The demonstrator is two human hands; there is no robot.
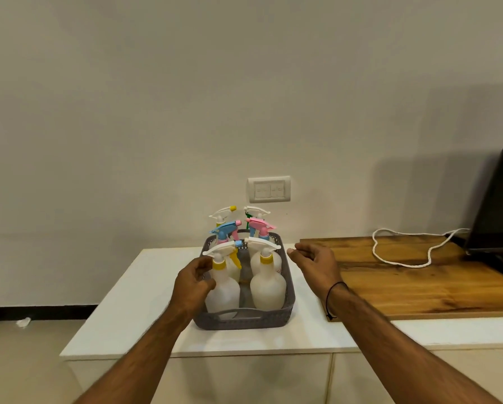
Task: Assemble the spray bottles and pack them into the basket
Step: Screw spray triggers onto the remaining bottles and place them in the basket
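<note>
Head view: left hand (192, 282) seemingly gripping near-left spray bottle (222, 290) inside grey basket (244, 320); right hand (314, 262) loosely open just right of basket, above white counter (122, 310); wooden board (419, 284) alongside.

Nothing readable here, honestly. The spray bottles (267, 282) in the basket (246, 319) are plain white plastic with no printed labels I can make out; one further back has a faint reddish mark, too blurry to read. The wall switch plate (269, 189) has no legible markings either.
</note>
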